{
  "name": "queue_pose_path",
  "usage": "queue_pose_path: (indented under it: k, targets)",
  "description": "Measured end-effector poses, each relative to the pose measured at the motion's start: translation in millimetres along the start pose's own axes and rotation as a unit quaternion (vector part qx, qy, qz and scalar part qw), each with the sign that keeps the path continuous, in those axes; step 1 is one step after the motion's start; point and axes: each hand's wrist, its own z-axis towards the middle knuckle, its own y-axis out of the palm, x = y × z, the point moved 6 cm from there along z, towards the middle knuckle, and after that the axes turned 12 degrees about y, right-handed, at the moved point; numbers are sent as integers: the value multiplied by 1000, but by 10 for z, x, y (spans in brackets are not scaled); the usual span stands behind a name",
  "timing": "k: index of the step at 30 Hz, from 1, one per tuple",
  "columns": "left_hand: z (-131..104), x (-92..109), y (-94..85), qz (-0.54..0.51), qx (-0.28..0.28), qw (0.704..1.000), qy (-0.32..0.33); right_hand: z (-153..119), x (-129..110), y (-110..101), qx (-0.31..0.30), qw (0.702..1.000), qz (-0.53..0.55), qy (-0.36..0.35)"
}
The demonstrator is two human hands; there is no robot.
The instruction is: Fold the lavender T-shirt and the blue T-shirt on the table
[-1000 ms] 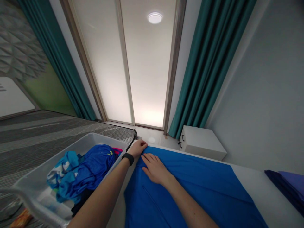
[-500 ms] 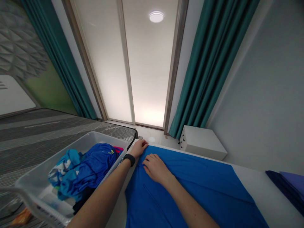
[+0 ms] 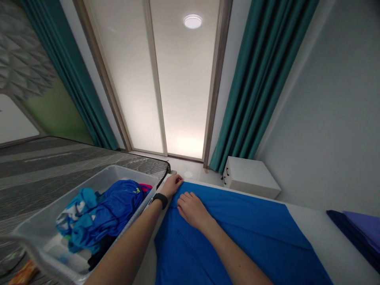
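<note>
A blue garment (image 3: 243, 233) lies spread over the white table (image 3: 308, 221), with a few creases across it. At its far left corner is my left hand (image 3: 172, 185), a dark band on the wrist, its fingers closed at the fabric's edge. My right hand (image 3: 192, 208) rests on the garment just nearer and to the right, its fingers curled with the tips against the cloth; whether it pinches any fabric is hard to tell.
Left of the table, a clear plastic bin (image 3: 109, 172) holds crumpled blue clothes (image 3: 113, 208) on a grey striped bed (image 3: 23, 170). Folded dark blue and purple cloths (image 3: 362, 233) lie at the table's right. Beyond stands a white cabinet (image 3: 252, 178).
The view has shifted slightly, so everything sits a little further left. Both hands keep nearly the same places on the garment, the right one with its fingers slightly more curled.
</note>
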Motion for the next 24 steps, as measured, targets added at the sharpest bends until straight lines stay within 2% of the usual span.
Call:
queue_pose_path:
  k: [6, 11, 14, 18, 24]
  targets:
    - [-18, -21, 0, -7, 17, 1000, 2, 3, 79, -77, -29, 999, 37, 27]
    - [-36, 5, 10, 1, 27, 1000, 9, 56, 415, -169, -39, 990, 31, 135]
    - [-40, 30, 20, 5, 19, 1000, 17, 20, 574, -129, -64, 982, 31, 176]
    - [-40, 43, 4, 6, 14, 1000, 22, -186, 736, -25, -114, 975, 49, 186]
    - [-31, 79, -49, 6, 12, 999, 33, -789, 1199, -39, -167, 955, 35, 243]
